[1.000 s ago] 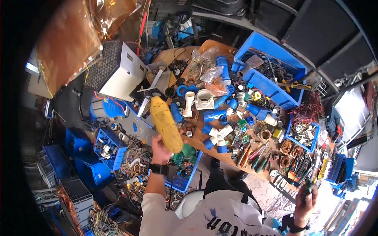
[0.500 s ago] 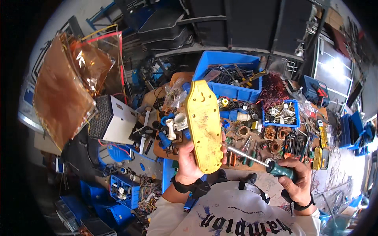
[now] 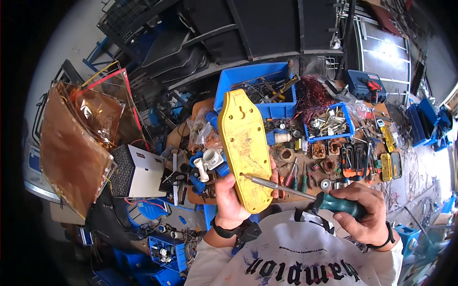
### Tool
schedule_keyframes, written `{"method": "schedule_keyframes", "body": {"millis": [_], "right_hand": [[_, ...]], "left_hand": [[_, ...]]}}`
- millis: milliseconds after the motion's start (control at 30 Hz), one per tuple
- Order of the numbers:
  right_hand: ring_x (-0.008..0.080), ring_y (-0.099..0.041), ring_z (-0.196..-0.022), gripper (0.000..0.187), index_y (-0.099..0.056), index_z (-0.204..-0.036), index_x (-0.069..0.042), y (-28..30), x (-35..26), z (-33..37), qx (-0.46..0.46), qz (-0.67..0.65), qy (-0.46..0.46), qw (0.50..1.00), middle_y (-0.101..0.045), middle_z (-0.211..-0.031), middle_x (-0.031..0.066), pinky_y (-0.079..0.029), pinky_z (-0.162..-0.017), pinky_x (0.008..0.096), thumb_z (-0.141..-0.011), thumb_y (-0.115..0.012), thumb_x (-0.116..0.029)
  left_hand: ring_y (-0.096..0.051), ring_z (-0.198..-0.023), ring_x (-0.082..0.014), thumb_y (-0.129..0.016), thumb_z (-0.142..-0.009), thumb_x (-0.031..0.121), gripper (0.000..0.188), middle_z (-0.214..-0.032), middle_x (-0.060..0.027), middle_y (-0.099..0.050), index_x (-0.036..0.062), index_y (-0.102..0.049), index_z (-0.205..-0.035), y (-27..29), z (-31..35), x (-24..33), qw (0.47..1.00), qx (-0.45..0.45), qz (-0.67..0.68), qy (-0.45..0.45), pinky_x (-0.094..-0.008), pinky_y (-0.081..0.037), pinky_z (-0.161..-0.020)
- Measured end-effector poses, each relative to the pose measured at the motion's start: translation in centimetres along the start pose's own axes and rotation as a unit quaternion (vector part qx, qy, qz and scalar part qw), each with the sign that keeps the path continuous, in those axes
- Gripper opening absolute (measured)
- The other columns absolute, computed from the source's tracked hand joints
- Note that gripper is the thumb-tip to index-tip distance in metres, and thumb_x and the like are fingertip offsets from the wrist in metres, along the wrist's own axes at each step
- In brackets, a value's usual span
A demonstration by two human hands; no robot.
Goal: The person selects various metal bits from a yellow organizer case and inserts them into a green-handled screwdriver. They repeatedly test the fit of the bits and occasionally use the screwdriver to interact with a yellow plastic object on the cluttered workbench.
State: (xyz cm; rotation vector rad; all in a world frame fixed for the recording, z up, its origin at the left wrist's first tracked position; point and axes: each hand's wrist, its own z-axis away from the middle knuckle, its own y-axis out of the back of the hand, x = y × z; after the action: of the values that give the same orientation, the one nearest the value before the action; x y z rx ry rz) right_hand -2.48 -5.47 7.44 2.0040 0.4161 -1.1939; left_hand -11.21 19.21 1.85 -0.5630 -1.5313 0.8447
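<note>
Yellow casing held up over a cluttered worktop, screwdriver tip set against it.

Behind the grips, the worktop (image 3: 305, 188) is crowded: a blue bin (image 3: 260, 78) of parts, a smaller blue tray (image 3: 350, 126), copper wire tangle (image 3: 312, 95), white pipe fittings (image 3: 207, 162) just left of the casing. The yellow casing (image 3: 243, 143), long, flat, with rounded ends and small holes, is clasped at its lower end by the left hand (image 3: 229, 200). The screwdriver (image 3: 305, 195), green-handled, is gripped tight by the right hand (image 3: 365, 212); its tip touches the casing's lower part.

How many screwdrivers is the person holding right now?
1. The right hand grips a green-handled screwdriver, tip on the yellow casing held by the left hand. Others lie among the bench clutter.
</note>
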Motion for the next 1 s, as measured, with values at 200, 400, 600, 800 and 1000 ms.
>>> {"method": "schedule_keyframes", "body": {"millis": [200, 400, 600, 800, 1000], "right_hand": [[0.022, -0.062, -0.067, 0.031, -0.063, -0.099, 0.004, 0.1, -0.9, 0.0, 0.002, 0.024, 0.02, 1.0, -0.065, -0.084, 0.0148, -0.049, -0.06, 0.03, -0.071, -0.07, -0.008], [0.0208, -0.062, -0.061, 0.033, -0.061, -0.103, 0.003, 0.9, -3.0, -0.4, -0.016, 0.071, 0.038, 0.997, -0.063, -0.079, 0.0131, -0.049, -0.053, 0.0289, -0.073, -0.07, -0.008], [0.0206, -0.062, -0.055, 0.037, -0.062, -0.103, 0.002, 1.7, -5.9, -0.9, -0.027, 0.16, 0.051, 0.986, -0.06, -0.073, 0.0103, -0.049, -0.044, 0.0293, -0.069, -0.071, -0.008], [0.0163, -0.058, -0.046, 0.033, -0.067, -0.092, -0.004, 1.2, -7.8, -0.3, 0.029, 0.252, 0.024, 0.967, -0.059, -0.066, 0.0061, -0.044, -0.039, 0.0263, -0.063, -0.073, -0.018], [0.0151, -0.058, -0.045, 0.037, -0.066, -0.096, -0.003, 0.7, -7.7, 0.1, 0.036, 0.251, 0.052, 0.966, -0.059, -0.067, 0.0064, -0.043, -0.037, 0.0258, -0.061, -0.074, -0.012]], "left_hand": [[-0.057, -0.09, -0.0295, -0.051, -0.076, 0.048, 0.081, -0.117, -0.0172, -0.05, -0.0011, -0.031, -0.136, 0.1, 0.4, 0.0, 1.0, 0.009, -0.006, 0.004, -0.0437, -0.055, -0.068], [-0.056, -0.091, -0.0289, -0.052, -0.076, 0.048, 0.079, -0.114, -0.0164, -0.05, -0.0013, -0.032, -0.134, 0.1, 0.8, 0.0, 0.999, 0.032, -0.041, -0.01, -0.043, -0.053, -0.073], [-0.057, -0.09, -0.0282, -0.053, -0.076, 0.049, 0.079, -0.111, -0.0151, -0.05, -0.0017, -0.033, -0.132, 0.1, 0.7, 0.0, 0.998, 0.019, -0.057, -0.015, -0.043, -0.052, -0.069], [-0.058, -0.09, -0.0286, -0.055, -0.075, 0.049, 0.08, -0.111, -0.0155, -0.05, -0.0023, -0.032, -0.132, -0.4, 0.8, -0.3, 0.999, 0.009, -0.03, -0.003, -0.0439, -0.052, -0.065], [-0.055, -0.097, -0.0273, -0.054, -0.076, 0.049, 0.08, -0.12, -0.0174, -0.047, 0.0005, -0.032, -0.135, 0.2, 1.3, -0.6, 1.0, -0.027, -0.004, 0.004, -0.0426, -0.051, -0.076]]}}
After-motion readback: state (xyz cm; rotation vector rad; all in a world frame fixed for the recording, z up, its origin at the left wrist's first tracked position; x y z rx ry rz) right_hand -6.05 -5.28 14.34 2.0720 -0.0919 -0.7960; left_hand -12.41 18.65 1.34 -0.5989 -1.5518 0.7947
